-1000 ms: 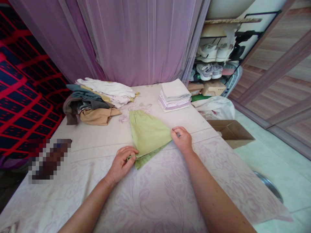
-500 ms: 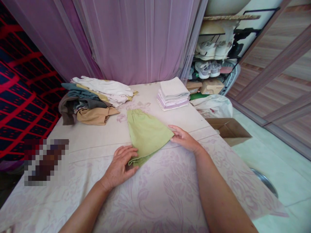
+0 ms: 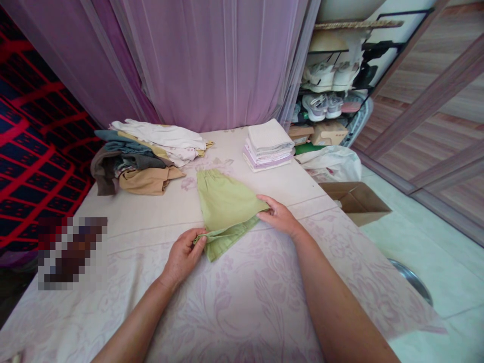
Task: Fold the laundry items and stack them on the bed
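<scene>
Light green shorts (image 3: 227,201) with a gathered elastic waist lie folded in half on the floral bedsheet (image 3: 242,302), waist pointing away from me. My left hand (image 3: 185,252) pinches the near left corner of the upper leg's hem between thumb and fingers. At the right corner of the hem, my right hand (image 3: 278,214) grips the cloth, thumb beneath and fingers on top. The upper layer is lifted a little along the hem, and the lower layer shows beneath it.
Unfolded clothes (image 3: 143,156) lie heaped at the far left. A stack of folded cloths (image 3: 268,143) sits at the far right. Beyond the right edge are an open cardboard box (image 3: 355,201), a white plastic bag (image 3: 333,164) and a shoe rack with shoes (image 3: 321,106). A purple curtain (image 3: 215,65) hangs behind.
My left hand has gone from lying spread beside the hem to pinching its corner, raising the upper layer. My right hand has shifted slightly left and closed on its corner.
</scene>
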Available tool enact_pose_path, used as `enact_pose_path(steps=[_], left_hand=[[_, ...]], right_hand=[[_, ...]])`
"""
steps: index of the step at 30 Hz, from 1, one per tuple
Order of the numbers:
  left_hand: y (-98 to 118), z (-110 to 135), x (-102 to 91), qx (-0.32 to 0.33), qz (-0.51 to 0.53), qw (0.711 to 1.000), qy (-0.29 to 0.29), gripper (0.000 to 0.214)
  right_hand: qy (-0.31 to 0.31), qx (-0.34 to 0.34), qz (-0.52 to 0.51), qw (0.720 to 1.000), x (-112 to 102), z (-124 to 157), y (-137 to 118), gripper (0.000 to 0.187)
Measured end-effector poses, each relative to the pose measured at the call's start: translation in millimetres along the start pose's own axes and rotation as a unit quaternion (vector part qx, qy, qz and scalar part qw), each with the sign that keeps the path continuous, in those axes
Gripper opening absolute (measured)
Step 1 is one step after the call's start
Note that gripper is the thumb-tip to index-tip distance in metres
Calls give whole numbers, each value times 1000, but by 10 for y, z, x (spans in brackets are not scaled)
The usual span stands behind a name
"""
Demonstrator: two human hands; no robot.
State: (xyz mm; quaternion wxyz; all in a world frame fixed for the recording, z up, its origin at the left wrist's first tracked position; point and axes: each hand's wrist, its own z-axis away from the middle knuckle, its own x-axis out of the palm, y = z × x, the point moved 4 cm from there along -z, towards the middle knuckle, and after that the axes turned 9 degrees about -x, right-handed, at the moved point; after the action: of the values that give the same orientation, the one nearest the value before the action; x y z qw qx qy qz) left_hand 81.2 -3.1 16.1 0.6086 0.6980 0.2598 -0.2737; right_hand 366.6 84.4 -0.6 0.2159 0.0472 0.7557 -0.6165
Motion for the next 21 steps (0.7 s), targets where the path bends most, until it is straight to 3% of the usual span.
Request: enact_pose_path(steps=[2,4,6,9,11,14,21], left_hand=[[-43,8,5,-37,1,999,6,26],[-41,18,-18,-30,-20,999,30,27],[28,34,-31,43,-57,997,34,30],[168,85,11,175,-128,976,-12,39],[226,113,40,212,-171,962,-25,41],[264,126,65,216,-212,953,-18,36],[285,117,60,208,-241,948,-25,24]], right_hand=[[37,6,65,997,6,-10,24,53],[74,9,99,992,14,-30,44,50],[99,5,72,992,16,-56,61,51],[133,6,29,991,-26,-82,100,53],[162,19,69,984,-78,-78,134,52],[180,29,165,969,-123,-54,155,51],[139,29,316,938,-34,-29,62,51]])
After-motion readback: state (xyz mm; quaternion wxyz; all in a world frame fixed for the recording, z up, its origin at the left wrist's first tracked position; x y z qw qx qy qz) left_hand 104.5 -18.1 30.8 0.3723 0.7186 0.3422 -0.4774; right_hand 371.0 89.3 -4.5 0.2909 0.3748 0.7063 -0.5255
